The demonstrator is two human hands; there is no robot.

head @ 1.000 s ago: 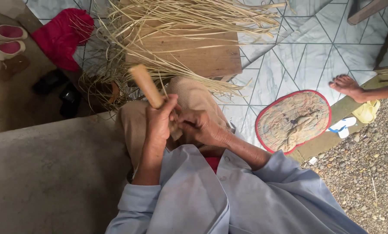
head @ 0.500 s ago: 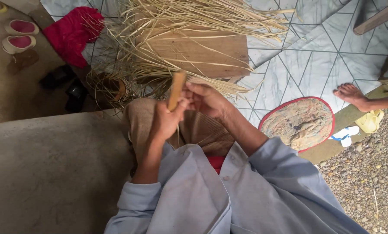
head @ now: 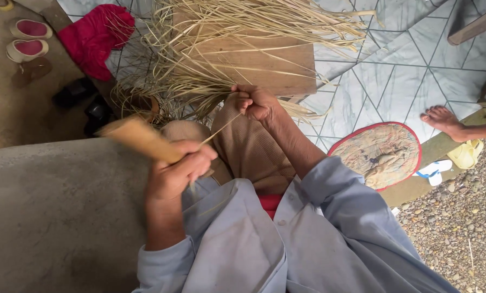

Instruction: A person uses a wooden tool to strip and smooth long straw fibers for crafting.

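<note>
- Left hand point(head: 180, 172), lower centre of the frame: grip closed around a flat wooden stick point(head: 140, 138), which points toward the upper left and is blurred.
- Right hand point(head: 253, 102), centre: grip pinched on a thin straw strand point(head: 221, 129) running down to the left hand.
- Loose straw bundle point(head: 226, 49), upper centre, spreads over a wooden board point(head: 275, 68) and hides much of it.
- Red cloth point(head: 94, 35) and pink slippers point(head: 29, 38), upper left.
- Red-rimmed round mat point(head: 381, 154), right of centre, on the tiled floor point(head: 411, 70).
- Another person's bare foot point(head: 443, 120), right edge, just beside a yellow object point(head: 468, 153).
</note>
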